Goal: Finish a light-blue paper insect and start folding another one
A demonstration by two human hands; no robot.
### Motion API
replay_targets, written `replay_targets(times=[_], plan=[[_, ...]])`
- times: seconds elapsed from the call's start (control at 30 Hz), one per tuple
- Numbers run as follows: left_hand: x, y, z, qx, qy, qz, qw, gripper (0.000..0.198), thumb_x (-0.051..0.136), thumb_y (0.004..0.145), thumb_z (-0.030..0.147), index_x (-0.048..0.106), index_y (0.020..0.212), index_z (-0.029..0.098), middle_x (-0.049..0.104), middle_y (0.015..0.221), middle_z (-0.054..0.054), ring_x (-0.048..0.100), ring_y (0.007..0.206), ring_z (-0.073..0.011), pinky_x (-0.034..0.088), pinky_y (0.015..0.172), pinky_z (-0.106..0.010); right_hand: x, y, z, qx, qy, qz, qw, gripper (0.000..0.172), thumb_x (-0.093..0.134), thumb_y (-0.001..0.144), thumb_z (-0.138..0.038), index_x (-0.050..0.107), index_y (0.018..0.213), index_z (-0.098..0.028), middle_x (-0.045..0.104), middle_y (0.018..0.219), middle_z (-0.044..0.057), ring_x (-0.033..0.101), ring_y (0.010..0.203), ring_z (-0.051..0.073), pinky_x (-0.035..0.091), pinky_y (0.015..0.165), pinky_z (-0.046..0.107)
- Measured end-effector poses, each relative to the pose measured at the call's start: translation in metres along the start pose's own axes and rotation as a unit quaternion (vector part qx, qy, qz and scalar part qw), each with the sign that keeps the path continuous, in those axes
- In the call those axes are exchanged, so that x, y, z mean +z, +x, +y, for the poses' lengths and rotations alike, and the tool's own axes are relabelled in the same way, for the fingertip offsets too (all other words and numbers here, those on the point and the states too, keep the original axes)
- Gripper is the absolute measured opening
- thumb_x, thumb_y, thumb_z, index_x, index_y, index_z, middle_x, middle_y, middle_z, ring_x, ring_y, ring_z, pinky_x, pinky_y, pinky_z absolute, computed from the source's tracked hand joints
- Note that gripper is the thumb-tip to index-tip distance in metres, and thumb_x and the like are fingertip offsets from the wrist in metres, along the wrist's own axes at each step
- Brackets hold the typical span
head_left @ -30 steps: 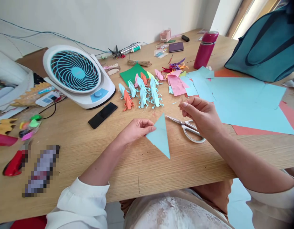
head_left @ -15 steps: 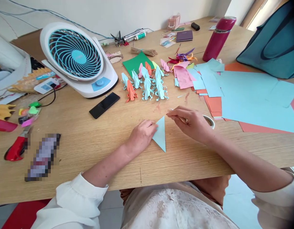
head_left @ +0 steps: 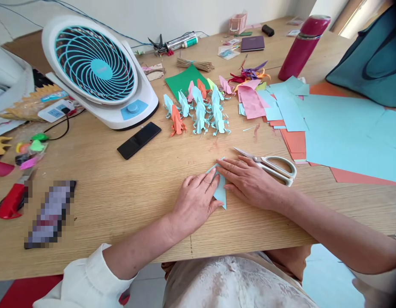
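Head view: wooden table (head_left: 120,222), visible grain. Small blue paper (head_left: 221,193), thin, matte, pointed at its lower end, lies flat near the middle of the table's near edge, partly hidden under fingers. Left hand (head_left: 196,199) flat on it, fingers extended and close together, thumb at the lower point. Right hand (head_left: 254,182) also flat, fingers extended, tips on the paper's upper part, next to the left fingertips. Scissors (head_left: 257,159), metal blades, pale looped handles, just beyond the right hand. Folded figures (head_left: 200,117), angular with thin curled legs, mostly blue, further toward the far edge. Glossy black phone (head_left: 139,140) left of them. Large smooth sheets (head_left: 348,132), blue over orange, toward the right edge.
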State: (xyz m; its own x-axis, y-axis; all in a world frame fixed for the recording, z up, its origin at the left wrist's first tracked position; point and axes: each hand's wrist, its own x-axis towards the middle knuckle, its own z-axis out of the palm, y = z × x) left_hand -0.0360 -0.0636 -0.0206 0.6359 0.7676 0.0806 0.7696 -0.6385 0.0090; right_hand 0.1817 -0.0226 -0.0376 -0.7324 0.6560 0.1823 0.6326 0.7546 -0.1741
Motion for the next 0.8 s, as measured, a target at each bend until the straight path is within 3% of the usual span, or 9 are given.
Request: replay_targets(times=[0.2, 0.4, 0.53, 0.67, 0.8], plan=[[0.002, -0.001, -0.003, 0.004, -0.041, -0.009, 0.999, 0.062, 0.044, 0.095, 0.054, 0.047, 0.140, 0.012, 0.042, 0.152, -0.016, 0.042, 0.134, -0.0298, 0.036, 0.101, -0.046, -0.007, 0.002, -0.004, 0.016, -0.038, 0.020, 0.999, 0.045, 0.042, 0.101, -0.035, 0.051, 0.138, -0.012, 0.050, 0.146, 0.013, 0.049, 0.128, 0.031, 0.039, 0.099, 0.048], [0.000, 0.000, -0.010, 0.018, -0.100, -0.009, 0.995, 0.058, 0.039, 0.097, 0.053, 0.052, 0.134, 0.011, 0.045, 0.149, -0.018, 0.041, 0.136, -0.0321, 0.035, 0.102, -0.049, -0.015, 0.006, -0.006, 0.034, -0.055, 0.021, 0.998, 0.033, 0.043, 0.100, -0.027, 0.061, 0.123, -0.013, 0.064, 0.123, 0.015, 0.057, 0.108, 0.030, 0.042, 0.086, 0.044], [-0.003, 0.000, -0.014, 0.022, -0.120, -0.009, 0.992, 0.056, 0.039, 0.096, 0.054, 0.056, 0.128, 0.010, 0.045, 0.147, -0.021, 0.044, 0.134, -0.0329, 0.035, 0.105, -0.051, -0.013, 0.008, -0.002, 0.005, -0.016, 0.016, 1.000, 0.038, 0.042, 0.101, -0.028, 0.052, 0.136, -0.019, 0.061, 0.128, 0.013, 0.055, 0.111, 0.029, 0.042, 0.089, 0.045], [-0.005, -0.001, -0.017, 0.038, -0.110, -0.021, 0.993, 0.053, 0.038, 0.097, 0.053, 0.058, 0.123, 0.011, 0.044, 0.148, -0.022, 0.043, 0.135, -0.0329, 0.029, 0.111, -0.054, -0.011, 0.006, 0.003, -0.025, 0.009, 0.003, 1.000, 0.042, 0.042, 0.101, -0.030, 0.049, 0.140, -0.016, 0.056, 0.136, 0.013, 0.053, 0.118, 0.029, 0.043, 0.095, 0.047], [-0.004, 0.000, -0.020, 0.047, -0.106, -0.019, 0.993, 0.062, 0.037, 0.096, 0.057, 0.051, 0.132, 0.009, 0.045, 0.148, -0.021, 0.040, 0.138, -0.0312, 0.027, 0.114, -0.054, -0.013, 0.000, 0.008, -0.041, 0.003, 0.002, 0.999, 0.040, 0.040, 0.101, -0.028, 0.052, 0.137, -0.015, 0.055, 0.139, 0.013, 0.052, 0.122, 0.029, 0.042, 0.101, 0.050]])
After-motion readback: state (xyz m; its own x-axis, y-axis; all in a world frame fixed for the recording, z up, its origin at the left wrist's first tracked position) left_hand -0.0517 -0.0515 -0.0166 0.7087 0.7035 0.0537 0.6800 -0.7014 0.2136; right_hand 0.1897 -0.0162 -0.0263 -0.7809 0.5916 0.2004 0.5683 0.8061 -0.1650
